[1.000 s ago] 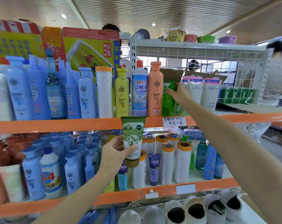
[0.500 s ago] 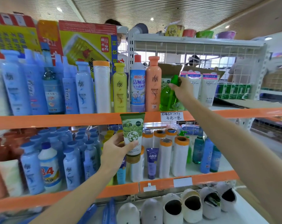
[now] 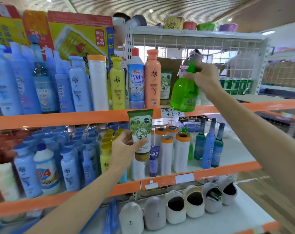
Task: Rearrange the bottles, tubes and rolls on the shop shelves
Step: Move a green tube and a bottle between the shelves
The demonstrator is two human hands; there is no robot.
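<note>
A see-through green plastic spray bottle (image 3: 184,93) is held up in the air by the right hand (image 3: 204,78). The fingers of that hand are curled tight around the bottle's green top. The bottle hangs tilted in front of the orange edge of the upper shelf (image 3: 58,118) and is not resting on it.

A green and white squeeze tube with a gold cap (image 3: 140,134) is held by the left hand (image 3: 126,147). The tube is pinched between the thumb and the fingers, with the cap pointing down. It is held in front of the gap between the upper shelf and the middle shelf (image 3: 211,170).

On the upper shelf, a tall orange plastic bottle (image 3: 152,80) is seen just left of the spray bottle. A second green and white tube (image 3: 166,86) stands right beside it, a little behind. A white and blue bottle with a red cap (image 3: 135,78) and a yellow bottle (image 3: 117,84) stand further left. A white roll with an orange end (image 3: 97,83) is next, and then many blue bottles (image 3: 79,85).

On the middle shelf, white rolls with orange tops (image 3: 182,152) stand behind the held tube. A small purple tube (image 3: 154,160) stands in front of them. Three thin blue and green bottles (image 3: 209,146) stand to the right.
</note>
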